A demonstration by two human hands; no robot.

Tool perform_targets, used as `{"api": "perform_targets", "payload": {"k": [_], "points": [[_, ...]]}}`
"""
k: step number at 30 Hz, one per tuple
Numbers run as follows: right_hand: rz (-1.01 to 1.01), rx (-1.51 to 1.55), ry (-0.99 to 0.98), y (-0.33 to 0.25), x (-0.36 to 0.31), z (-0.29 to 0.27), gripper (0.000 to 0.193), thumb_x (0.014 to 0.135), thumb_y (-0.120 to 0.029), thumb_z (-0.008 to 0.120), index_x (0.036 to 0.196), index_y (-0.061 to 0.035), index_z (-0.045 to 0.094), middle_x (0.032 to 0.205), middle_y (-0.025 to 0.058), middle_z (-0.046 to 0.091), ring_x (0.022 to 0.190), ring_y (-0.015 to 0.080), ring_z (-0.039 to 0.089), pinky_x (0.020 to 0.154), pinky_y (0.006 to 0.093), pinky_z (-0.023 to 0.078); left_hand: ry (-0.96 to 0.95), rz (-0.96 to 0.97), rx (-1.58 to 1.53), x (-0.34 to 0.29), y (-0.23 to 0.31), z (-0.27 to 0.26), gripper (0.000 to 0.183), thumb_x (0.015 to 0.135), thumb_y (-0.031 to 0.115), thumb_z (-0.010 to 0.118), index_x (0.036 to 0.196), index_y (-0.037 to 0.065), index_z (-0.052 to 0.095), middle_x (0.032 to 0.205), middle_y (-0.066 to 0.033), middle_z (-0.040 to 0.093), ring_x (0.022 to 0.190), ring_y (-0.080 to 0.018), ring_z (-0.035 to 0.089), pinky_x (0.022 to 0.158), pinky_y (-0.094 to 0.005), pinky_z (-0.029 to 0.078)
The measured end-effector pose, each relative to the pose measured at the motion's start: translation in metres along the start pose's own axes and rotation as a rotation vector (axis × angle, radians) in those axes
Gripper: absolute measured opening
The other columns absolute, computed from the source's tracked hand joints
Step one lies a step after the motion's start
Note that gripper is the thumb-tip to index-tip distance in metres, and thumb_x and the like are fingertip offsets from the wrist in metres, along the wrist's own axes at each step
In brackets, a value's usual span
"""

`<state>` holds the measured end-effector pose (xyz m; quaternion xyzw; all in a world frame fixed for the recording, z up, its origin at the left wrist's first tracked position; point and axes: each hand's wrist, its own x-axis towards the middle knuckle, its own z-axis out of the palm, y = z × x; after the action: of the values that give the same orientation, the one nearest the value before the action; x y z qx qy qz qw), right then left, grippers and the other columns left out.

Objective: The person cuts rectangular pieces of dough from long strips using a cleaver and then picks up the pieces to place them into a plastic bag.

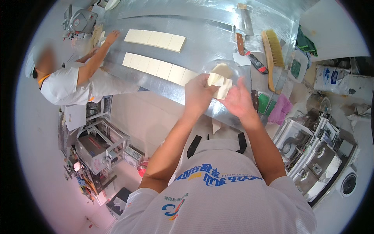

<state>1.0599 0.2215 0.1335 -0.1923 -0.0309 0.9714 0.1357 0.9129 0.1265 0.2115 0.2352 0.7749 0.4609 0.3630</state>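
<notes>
Above the near edge of the metal table (187, 23), my left hand (198, 95) is closed, its fingers and thumb pinching a folded, pale piece of dough (222, 89). Touching the dough's right side is my right hand (239, 99), its fingers stretched out and its thumb near the lower edge. Just behind the hands lies a rounded, pale lump (221, 70) on a whitish round patch; I cannot make out what it is. Two rows of cut dough pieces lie to the left, a far row (156, 39) and a nearer row (154, 67) that runs up to my left hand.
To the right lie a long-bristled brush (274, 48), a wooden-handled tool (240, 43), a red-and-black knife (257, 62), a metal scraper (243, 21) and a pink cloth (280, 109). A co-worker (66, 80) reaches over the table at left. Machines (307, 152) stand at lower right.
</notes>
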Motion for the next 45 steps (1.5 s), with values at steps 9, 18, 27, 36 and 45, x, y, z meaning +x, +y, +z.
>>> {"api": "perform_targets", "payload": {"k": [9, 18, 27, 36, 45], "points": [[-0.046, -0.526, 0.176, -0.026, -0.03, 0.049, 0.048, 0.104, -0.017, 0.073, 0.145, 0.0036, 0.057, 0.135, 0.0106, 0.067, 0.127, 0.0205, 0.064, 0.11, 0.0404, 0.05, 0.232, 0.116, 0.135, -0.026, 0.022, 0.015, 0.03, 0.089, 0.005, 0.076, 0.116, -0.007, 0.076, 0.095, -0.0112, 0.082, 0.081, -0.0118, 0.073, 0.074, -0.0296, 0.058], [-0.161, -0.718, 0.257, -0.029, -0.034, 0.05, 0.042, 0.103, -0.013, 0.073, 0.14, 0.0062, 0.063, 0.128, 0.0089, 0.071, 0.115, 0.0171, 0.069, 0.102, 0.0351, 0.055, -0.027, -0.182, -0.403, -0.017, 0.009, -0.005, 0.032, 0.103, 0.024, 0.077, 0.118, -0.004, 0.073, 0.1, -0.0086, 0.078, 0.088, -0.0128, 0.071, 0.079, -0.0267, 0.055], [-0.329, -1.59, 0.512, -0.139, -0.063, 0.066, 0.033, 0.099, -0.008, 0.073, 0.129, 0.0045, 0.073, 0.111, 0.0063, 0.079, 0.098, 0.0123, 0.072, 0.088, 0.0289, 0.056, -0.223, -0.351, -0.278, -0.032, -0.073, -0.017, 0.024, 0.109, 0.023, 0.066, 0.12, 0.002, 0.071, 0.114, -0.0076, 0.077, 0.105, -0.0155, 0.072, 0.09, -0.0321, 0.058], [-0.345, -2.395, 0.723, -0.189, -0.058, 0.035, 0.029, 0.094, -0.019, 0.077, 0.116, -0.0005, 0.079, 0.086, 0.0137, 0.076, 0.08, 0.0163, 0.071, 0.075, 0.0349, 0.053, -0.324, -0.366, -0.156, -0.039, -0.111, -0.004, 0.022, 0.106, 0.025, 0.07, 0.114, 0.005, 0.073, 0.103, -0.0004, 0.075, 0.096, -0.0094, 0.069, 0.085, -0.0277, 0.056], [-0.204, -1.799, 0.481, -0.142, -0.061, 0.064, 0.034, 0.091, -0.02, 0.083, 0.117, 0.0024, 0.078, 0.092, 0.0085, 0.078, 0.089, 0.0135, 0.073, 0.079, 0.0339, 0.055, -0.304, -0.427, -0.706, -0.01, -0.09, 0.024, 0.037, 0.113, 0.026, 0.057, 0.134, -0.003, 0.064, 0.131, -0.0141, 0.072, 0.12, -0.0245, 0.071, 0.104, -0.0392, 0.057]]}}
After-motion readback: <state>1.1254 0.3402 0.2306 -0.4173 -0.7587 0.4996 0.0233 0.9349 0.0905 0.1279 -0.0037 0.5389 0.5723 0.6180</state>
